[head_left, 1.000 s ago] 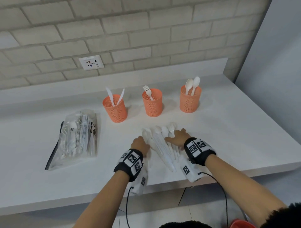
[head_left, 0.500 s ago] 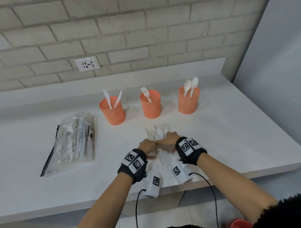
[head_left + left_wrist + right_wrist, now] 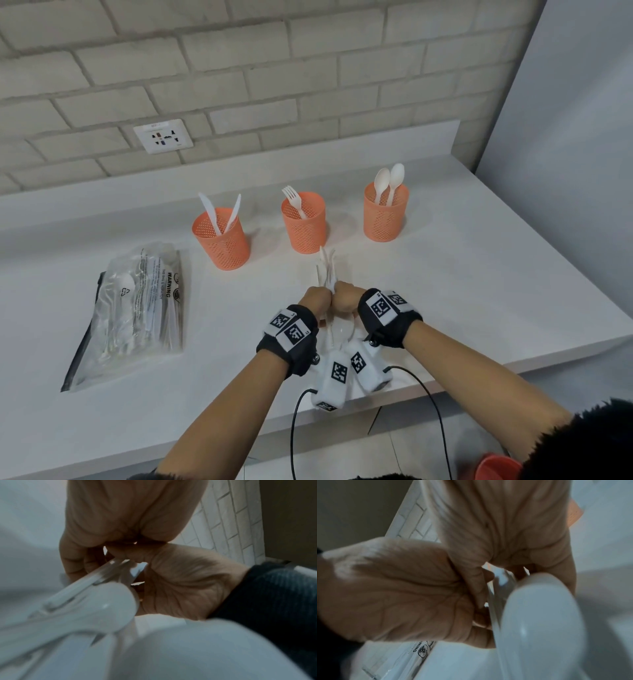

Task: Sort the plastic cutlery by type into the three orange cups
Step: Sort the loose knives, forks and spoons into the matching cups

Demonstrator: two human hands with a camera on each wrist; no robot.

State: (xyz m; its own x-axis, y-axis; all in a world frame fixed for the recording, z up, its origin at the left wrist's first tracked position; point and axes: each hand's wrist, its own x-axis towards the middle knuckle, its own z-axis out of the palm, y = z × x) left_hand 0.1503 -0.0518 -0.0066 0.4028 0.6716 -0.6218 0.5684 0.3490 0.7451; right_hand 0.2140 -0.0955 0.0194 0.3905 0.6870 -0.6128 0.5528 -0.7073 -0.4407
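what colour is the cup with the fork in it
Orange, with a perforated mesh wall: the middle cup holding the white fork. Best seen in the head view.

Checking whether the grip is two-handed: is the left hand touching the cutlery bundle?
Touching. The left wrist view shows the left hand's fingers curled round the cutlery bundle.

Prob. a kitchen or pantry nook: white counter [image 3: 479, 274], painted brick wall [image 3: 239, 68] w/ socket [image 3: 163, 136] (multi-pin type).
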